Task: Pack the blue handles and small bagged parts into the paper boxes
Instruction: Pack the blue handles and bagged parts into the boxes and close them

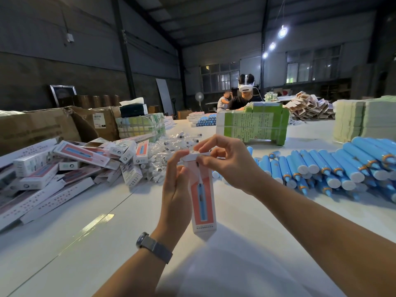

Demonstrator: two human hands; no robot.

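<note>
I am looking over a big white table [246, 232] that is filling most of the view. On its left side a heap of paper boxes [64, 166] is lying in disorder, with torn brown cartons [42, 127] standing behind it. On the right side a wide pile of blue handles [334, 168] is lying, their white ends pointing toward me. A green printed bundle [252, 125] is standing at the middle of the table, and behind it a person with a white headset [246, 87] is sitting. Between the box heap and my hands the small bagged parts [165, 151] are lying in a clear, shiny pile. I am holding one paper box [202, 202] upright above the table, in front of me. My left hand [175, 187] is gripping the box on its left side, the fingers curled around it. My right hand [227, 159] is pinching the white flap at the top of the same box, thumb and fingers closed on it. A grey watch [153, 246] is sitting on my left wrist.
</note>
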